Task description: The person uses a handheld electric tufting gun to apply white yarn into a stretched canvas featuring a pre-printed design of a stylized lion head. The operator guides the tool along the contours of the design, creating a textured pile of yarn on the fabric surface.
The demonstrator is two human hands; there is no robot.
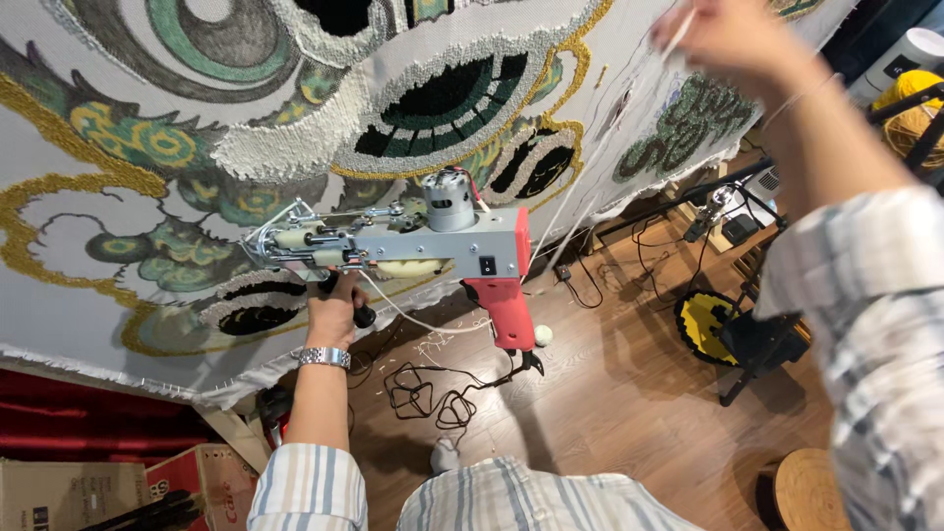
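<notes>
A: Identify the work surface.
B: A stretched backing cloth (118, 324), coarse-woven and pale, carrying looped green, gold and white pile in scroll shapes.

A: Where is the tool?
B: The tufting gun (433, 251), grey metal body with red grip, sits just before the cloth. The left hand (334, 310) has its fingers clenched on the lower front handle.

A: And the right hand (733, 34)?
B: Raised, pinching white yarn (565, 211). Threading appears in hand; next calls for drawing the strand taut.
</notes>
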